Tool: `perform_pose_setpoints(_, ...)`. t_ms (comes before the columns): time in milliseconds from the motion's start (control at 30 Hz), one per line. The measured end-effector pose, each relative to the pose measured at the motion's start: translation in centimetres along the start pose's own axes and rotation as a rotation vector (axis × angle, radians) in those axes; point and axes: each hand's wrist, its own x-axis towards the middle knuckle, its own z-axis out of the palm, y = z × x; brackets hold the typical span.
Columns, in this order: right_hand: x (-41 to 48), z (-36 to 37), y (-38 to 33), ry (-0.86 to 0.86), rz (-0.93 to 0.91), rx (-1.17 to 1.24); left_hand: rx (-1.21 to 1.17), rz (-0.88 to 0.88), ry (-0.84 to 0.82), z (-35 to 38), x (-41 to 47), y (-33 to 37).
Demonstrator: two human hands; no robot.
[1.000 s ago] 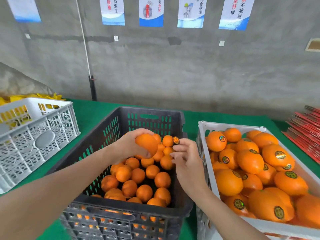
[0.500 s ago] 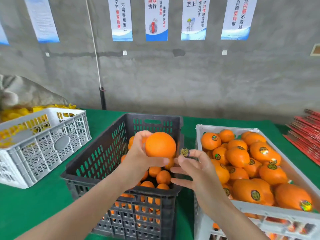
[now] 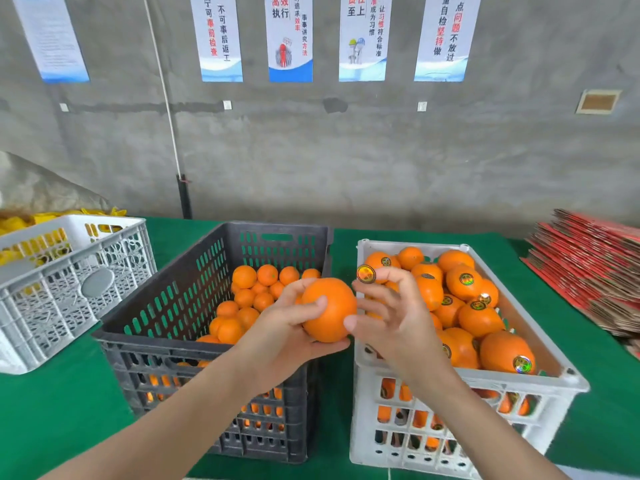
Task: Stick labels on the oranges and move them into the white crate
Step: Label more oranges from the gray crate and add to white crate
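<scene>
My left hand (image 3: 289, 327) grips a bare orange (image 3: 329, 310) above the gap between the two crates. My right hand (image 3: 394, 317) is just right of it, its thumb touching the orange's side. A round shiny label (image 3: 366, 274) sticks to the raised fingertip of that hand, above and right of the orange. The dark crate (image 3: 173, 299) on the left holds several unlabelled oranges (image 3: 256, 296). The white crate (image 3: 519, 379) on the right is full of labelled oranges (image 3: 464, 282).
A second white crate (image 3: 69, 282) with yellow material in it stands at the far left on the green table (image 3: 52, 410). A stack of red flat cartons (image 3: 595, 268) lies at the far right. A concrete wall with posters rises behind.
My left hand has lifted the orange out of the dark crate and carried it right, towards my right hand. My right hand has raised the label beside the orange.
</scene>
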Motion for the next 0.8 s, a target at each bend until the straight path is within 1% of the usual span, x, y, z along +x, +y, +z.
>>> perform_pose_setpoints(67,-0.4,-1.0,-0.3,0.039,-0.031,-0.034,0.004,0.048,0.039,0.6,-0.2,-0.4)
perform_pose_setpoints(133,-0.9,-1.6,-0.5,0.035,-0.011,-0.08,-0.02,0.071,0.055,1.2,-0.3,-0.8)
perform_pose_setpoints(233,-1.5,-1.9,-0.4,0.001,-0.022,-0.19,-0.066,0.034,-0.006,2.2,-0.3,-1.4)
perform_pose_setpoints(333,-1.6,-2.2,-0.4,-0.014,-0.051,-0.244,-0.076,-0.006,-0.071,3.1,-0.3,-2.0)
perform_pose_setpoints(433,-1.7,-2.6,-0.5,-0.028,-0.074,-0.296,-0.097,-0.017,-0.081,3.6,-0.2,-2.5)
perform_pose_setpoints(533,-1.8,-2.8,-0.6,-0.031,-0.106,-0.404,-0.106,-0.01,-0.077,3.7,0.0,-2.8)
perform_pose_setpoints(700,-2.0,-2.6,-0.3,0.06,-0.224,-0.663,-0.118,0.009,-0.04,3.3,0.5,-3.8)
perform_pose_setpoints(800,-2.6,-2.3,0.2,0.11,-0.279,-0.713,-0.099,0.018,0.014,2.9,0.7,-4.4)
